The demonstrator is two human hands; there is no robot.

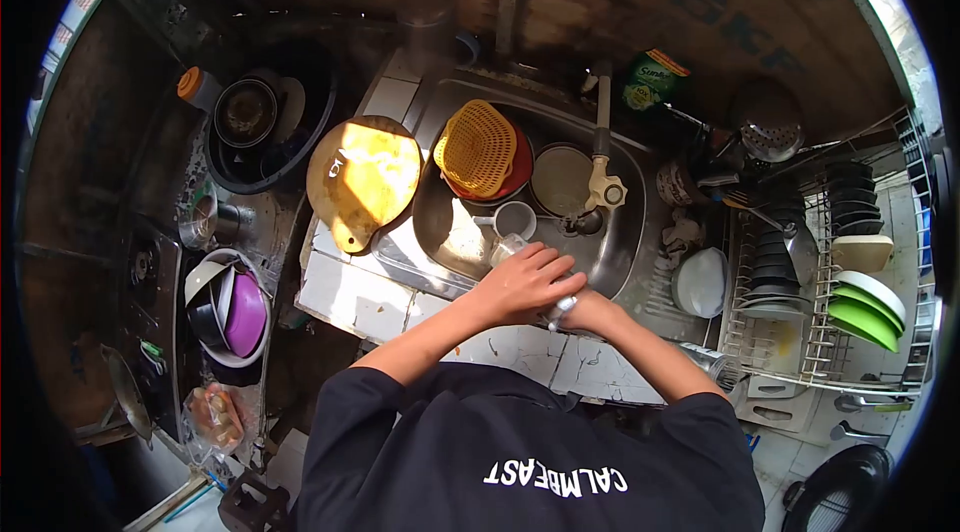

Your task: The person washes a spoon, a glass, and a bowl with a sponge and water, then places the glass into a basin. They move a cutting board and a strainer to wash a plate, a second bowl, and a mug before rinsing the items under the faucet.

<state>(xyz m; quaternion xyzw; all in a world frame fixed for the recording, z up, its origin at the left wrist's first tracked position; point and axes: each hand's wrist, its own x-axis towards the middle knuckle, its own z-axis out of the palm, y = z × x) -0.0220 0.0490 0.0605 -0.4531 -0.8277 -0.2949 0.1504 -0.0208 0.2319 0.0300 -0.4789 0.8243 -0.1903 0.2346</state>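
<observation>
Both hands meet over the front edge of the metal sink (625, 262). My left hand (528, 282) lies across the top with its fingers curved over a small pale, shiny object (560, 310). My right hand (590, 312) is beneath and beside it, its fingers mostly hidden. What they hold is too small to name. A clear item (508, 248) shows just beyond my left fingers. Behind it in the sink are a white mug (515, 220), a yellow basket (478, 150) on a red bowl, and a round pan (562, 177) by the tap (606, 190).
A round wooden board (365, 177) lies left of the sink. Basins of dishes (228, 307) stand further left. To the right are a white bowl (699, 284) and a dish rack (815, 312) with plates and bowls. A green pouch (655, 80) hangs behind the tap.
</observation>
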